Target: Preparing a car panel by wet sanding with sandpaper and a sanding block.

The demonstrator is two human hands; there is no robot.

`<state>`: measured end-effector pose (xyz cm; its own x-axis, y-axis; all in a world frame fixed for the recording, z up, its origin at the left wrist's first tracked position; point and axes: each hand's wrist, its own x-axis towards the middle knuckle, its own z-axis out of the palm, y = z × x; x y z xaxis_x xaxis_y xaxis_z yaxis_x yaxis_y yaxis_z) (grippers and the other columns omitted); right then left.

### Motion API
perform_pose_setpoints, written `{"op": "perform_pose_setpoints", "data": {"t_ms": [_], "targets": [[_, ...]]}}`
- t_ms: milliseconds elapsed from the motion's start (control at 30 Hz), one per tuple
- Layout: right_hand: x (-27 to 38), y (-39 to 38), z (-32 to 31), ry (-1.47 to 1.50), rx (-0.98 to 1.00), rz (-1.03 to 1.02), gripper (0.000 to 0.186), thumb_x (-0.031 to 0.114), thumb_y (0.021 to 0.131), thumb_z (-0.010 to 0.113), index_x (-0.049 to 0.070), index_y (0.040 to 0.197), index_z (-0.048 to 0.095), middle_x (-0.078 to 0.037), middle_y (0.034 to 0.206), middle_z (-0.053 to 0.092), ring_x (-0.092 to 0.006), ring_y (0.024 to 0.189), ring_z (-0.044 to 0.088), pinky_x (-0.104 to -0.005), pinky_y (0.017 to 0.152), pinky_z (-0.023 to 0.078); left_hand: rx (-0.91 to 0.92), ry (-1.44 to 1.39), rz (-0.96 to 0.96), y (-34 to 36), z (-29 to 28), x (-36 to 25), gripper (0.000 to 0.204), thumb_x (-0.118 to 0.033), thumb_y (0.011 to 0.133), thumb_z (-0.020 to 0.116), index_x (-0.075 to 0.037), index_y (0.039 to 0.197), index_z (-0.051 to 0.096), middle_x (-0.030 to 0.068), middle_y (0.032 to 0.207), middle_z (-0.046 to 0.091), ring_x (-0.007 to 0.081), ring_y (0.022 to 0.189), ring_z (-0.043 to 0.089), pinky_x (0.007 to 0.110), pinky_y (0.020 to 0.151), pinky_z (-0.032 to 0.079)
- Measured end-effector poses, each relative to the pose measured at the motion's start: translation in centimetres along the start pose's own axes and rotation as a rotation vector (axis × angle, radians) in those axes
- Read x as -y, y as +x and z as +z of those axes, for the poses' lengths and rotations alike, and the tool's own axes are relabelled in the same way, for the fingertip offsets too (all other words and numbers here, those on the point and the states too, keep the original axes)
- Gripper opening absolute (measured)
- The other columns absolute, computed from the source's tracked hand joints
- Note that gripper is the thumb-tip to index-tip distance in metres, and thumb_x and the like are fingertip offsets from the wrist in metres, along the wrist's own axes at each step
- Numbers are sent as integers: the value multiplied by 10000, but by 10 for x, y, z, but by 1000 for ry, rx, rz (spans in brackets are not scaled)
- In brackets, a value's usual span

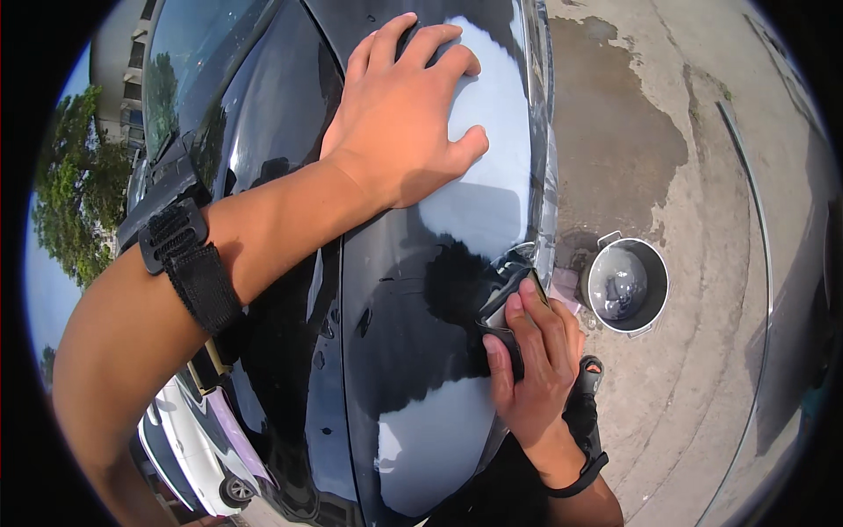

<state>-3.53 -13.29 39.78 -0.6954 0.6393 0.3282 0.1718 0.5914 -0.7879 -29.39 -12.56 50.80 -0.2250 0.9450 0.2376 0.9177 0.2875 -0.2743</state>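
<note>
My left hand (pixel 404 110) lies with its fingers spread on the wet panel of a black car (pixel 386 316), holding nothing. Partly beneath it is a dull pale-grey patch (pixel 492 123) in the glossy surface. My right hand (pixel 540 369) grips a piece of folded black sandpaper (pixel 505 329), pressed against the panel's right edge by the lamp area. Its fingers hide part of the sandpaper and whatever may be inside it. Below and left of this hand is a second dull grey patch (pixel 430 448), with dark wet areas around it.
A metal pot (pixel 654 303) with water stands on the concrete (pixel 694 378) to the right, beside a pinkish item (pixel 564 290). A wet stain (pixel 606 132) spreads farther up. My sandalled foot (pixel 590 378) is near the car. A white car (pixel 180 448) is at lower left.
</note>
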Motion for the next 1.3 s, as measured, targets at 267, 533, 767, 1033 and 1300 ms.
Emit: {"op": "perform_pose_setpoints", "data": {"t_ms": [267,533,767,1033,1300], "targets": [[-3,-19,-7,-29,10,3,431,268,885,782,46,1247,715,-100,1382,659,-372,1138,593,-417,882,429,-32,0,0,6,4,0,509,-368,817,731,-141,1261,628,103,1518,505,411,1474,347,550,1220,282],[-5,-7,0,7,0,-10,445,273,878,789,49,1256,716,-98,1368,656,-381,1119,592,-432,881,436,7,45,38,6,-3,4,502,-358,831,742,-143,1269,628,98,1531,509,418,1477,346,557,1203,293],[4,-28,-11,8,34,36,446,306,887,784,53,1248,720,-98,1356,661,-388,1100,603,-426,862,439,21,-5,-1,2,-3,-2,499,-361,830,739,-138,1262,628,106,1541,496,427,1490,323,561,1213,276],[2,-22,-13,-4,31,32,428,272,869,796,39,1222,724,-106,1342,664,-383,1095,598,-444,864,456,48,-15,-2,3,-6,-3,502,-347,817,743,-134,1257,627,118,1529,499,431,1487,327,559,1221,265],[0,-7,-7,0,26,8,438,258,871,785,46,1246,706,-111,1350,655,-385,1072,587,-461,846,460,9,-29,10,6,-5,1,466,-289,819,752,-130,1239,629,107,1526,501,383,1493,342,540,1223,274]]}}
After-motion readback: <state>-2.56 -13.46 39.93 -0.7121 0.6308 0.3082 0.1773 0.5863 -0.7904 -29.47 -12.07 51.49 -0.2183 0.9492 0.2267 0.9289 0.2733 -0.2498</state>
